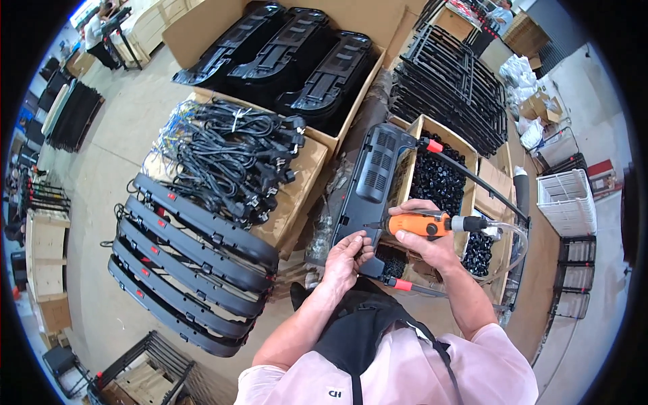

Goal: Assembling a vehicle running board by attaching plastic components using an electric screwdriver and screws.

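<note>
So at this point my right hand (424,241) was wrapped around an orange power screwdriver (422,223), fingers clenched on the body, with the tool lying roughly level and its bit pointing left. An air hose or cable ran off its back end to the right. The tip sat right at the lower edge of a black plastic panel (370,182), the one with the vented grille near the top. That panel was propped tilted across the open cardboard box (483,177) in front of me, which was full of small black parts (437,179).

My left hand (345,255) was pinched on the bottom corner of the panel, fingers curled in close to the bit. Couldn't tell if there was a screw between the fingertips, way too small to see.

Off to my left there was a row of long black curved housings (196,250) leaning one against the other on the floor, and behind those a heap of black power cords (233,158) on flat cardboard. Further back, a big box held more black panels (290,57), and a stack of black frames (451,88) sat up and to the right. A white wire basket (565,201) was over on the far right.
</note>
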Available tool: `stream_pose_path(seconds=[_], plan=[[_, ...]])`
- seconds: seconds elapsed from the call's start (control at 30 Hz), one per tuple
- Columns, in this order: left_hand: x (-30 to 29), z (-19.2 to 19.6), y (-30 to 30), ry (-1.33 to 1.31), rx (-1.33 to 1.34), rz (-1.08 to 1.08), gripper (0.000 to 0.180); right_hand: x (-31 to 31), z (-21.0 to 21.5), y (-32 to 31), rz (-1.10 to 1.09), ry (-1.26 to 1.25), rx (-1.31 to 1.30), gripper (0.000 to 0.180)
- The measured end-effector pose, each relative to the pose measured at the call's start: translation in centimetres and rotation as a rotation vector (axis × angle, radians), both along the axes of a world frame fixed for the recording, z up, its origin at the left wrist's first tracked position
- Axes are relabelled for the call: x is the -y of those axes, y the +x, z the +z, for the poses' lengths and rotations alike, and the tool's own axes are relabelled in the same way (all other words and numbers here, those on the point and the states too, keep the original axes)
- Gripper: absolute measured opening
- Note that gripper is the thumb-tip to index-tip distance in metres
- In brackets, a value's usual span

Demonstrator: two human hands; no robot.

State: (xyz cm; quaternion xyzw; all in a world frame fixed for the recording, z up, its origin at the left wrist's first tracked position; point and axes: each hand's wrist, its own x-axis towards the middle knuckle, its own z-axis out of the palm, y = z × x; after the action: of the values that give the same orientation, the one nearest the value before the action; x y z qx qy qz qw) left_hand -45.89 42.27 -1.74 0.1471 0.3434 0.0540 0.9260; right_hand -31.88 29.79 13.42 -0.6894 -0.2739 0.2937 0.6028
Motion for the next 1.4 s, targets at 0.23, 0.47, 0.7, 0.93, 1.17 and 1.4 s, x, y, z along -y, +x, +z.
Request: stream_pose_path(seconds=[0.23, 0.47, 0.7, 0.93, 1.17, 1.4], plan=[[1.8, -0.8, 9.1, -0.113, -0.003, -0.044, 0.028, 4.4, -1.1, 6.8, -0.061, 0.075, 0.042, 0.049], [4.2, 0.4, 19.8, -0.166, 0.017, -0.019, 0.027, 7.8, -2.4, 15.2, -0.114, 0.167, 0.029, 0.050], [5.1, -0.7, 26.3, -0.217, 0.037, -0.038, 0.025, 9.2, -2.7, 21.8, -0.137, 0.134, -0.038, 0.052], [5.0, -1.7, 31.0, -0.275, 0.062, -0.117, 0.024, 9.3, -3.4, 25.6, -0.132, 0.107, -0.016, 0.049], [4.5, -2.1, 34.8, -0.332, 0.135, -0.060, 0.029, 6.2, -2.9, 28.8, -0.152, 0.036, 0.057, 0.052], [4.5, -1.3, 35.1, -0.116, 0.001, -0.134, 0.037, 2.5, -5.0, 32.3, -0.172, 0.015, 0.119, 0.050]])
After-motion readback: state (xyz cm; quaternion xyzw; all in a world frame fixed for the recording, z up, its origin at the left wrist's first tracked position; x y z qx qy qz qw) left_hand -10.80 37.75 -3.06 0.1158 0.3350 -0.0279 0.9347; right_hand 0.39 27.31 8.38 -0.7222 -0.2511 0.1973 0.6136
